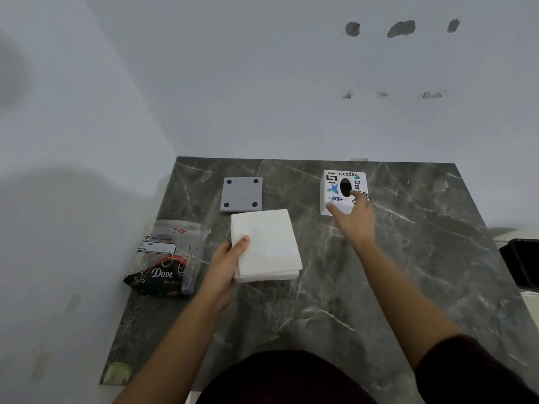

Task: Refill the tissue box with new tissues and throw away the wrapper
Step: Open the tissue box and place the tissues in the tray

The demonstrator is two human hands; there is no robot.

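Meanwhile the left hand gripped the tissue stack on the table, beside the wrapper; the right hand, fingers spread (grasping nothing), touched the tissue box.

I count one stack of tissues on the table, one tissue box with a single oval hole in its top, and one grey base plate carrying four dark round feet. One wrapper lies at the left edge. There is one black bin, partly cut off at the right. Two hands are mine: left hand, right hand.
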